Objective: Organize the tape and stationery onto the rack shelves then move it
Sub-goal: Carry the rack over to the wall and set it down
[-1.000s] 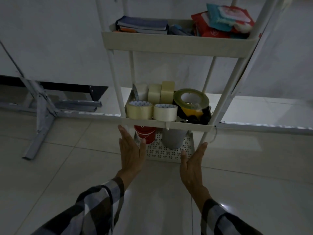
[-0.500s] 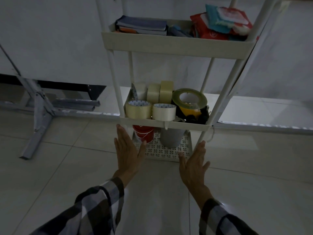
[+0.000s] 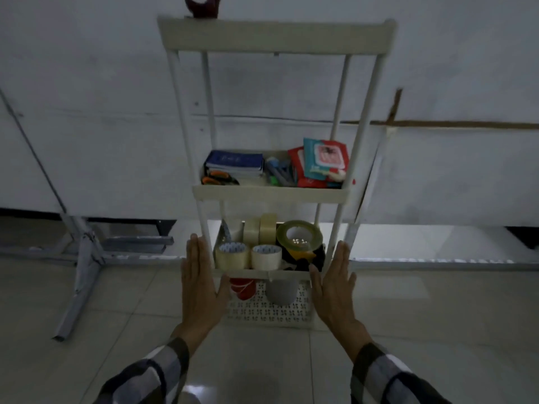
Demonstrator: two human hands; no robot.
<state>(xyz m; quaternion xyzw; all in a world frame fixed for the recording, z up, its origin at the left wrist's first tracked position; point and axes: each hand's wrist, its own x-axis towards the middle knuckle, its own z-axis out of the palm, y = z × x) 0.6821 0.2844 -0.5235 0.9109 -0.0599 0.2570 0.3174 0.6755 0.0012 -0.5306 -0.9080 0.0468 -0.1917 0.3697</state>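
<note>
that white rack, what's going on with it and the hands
A person holds both open hands, left hand and right hand, flat beside the white rack at its tape shelf, seemingly ready to grip or move it. The tape rolls sit on that shelf, and notebooks, pens and packets on the shelf above. Neither hand holds anything.

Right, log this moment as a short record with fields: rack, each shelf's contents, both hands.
rack: white four-tier rack standing on tiled floor against a pale wall
top shelf: dark red object, cut off by the frame
second shelf: blue notebook, orange-handled scissors, markers, red and teal packets
third shelf: tape rolls, several, clear, beige and one large greenish
bottom shelf: red cup, grey cup
left hand: open, flat, beside the rack's left front post
right hand: open, flat, beside the right front post
</note>
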